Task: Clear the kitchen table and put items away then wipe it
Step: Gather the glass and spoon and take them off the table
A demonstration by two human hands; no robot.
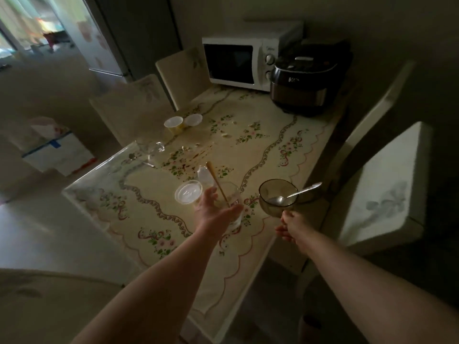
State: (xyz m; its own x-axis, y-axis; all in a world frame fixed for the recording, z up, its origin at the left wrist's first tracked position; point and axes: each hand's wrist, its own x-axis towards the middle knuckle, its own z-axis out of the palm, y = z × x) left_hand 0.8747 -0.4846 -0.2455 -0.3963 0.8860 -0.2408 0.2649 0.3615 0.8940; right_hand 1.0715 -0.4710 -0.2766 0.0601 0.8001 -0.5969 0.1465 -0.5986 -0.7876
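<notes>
My left hand [214, 209] grips a clear glass [233, 197] with a long golden spoon [217, 182] standing in it. A white plastic cup [188, 194] sits at the hand's left side, seemingly held too. My right hand [289, 225] holds a dark glass bowl [278, 196] from below, above the table's right edge; a metal spoon [301, 191] lies in it. The table [260, 150] has a floral cloth with crumbs and a reddish stain [196, 157]. Two small white cups [183, 121] and a clear glass jug [151, 147] stand near the left edge.
A white microwave [238, 63] and a dark rice cooker [305, 80] occupy the far end of the table. Covered chairs stand at the left [134, 103] and right [382, 189]. A white box [59, 150] sits on the floor to the left.
</notes>
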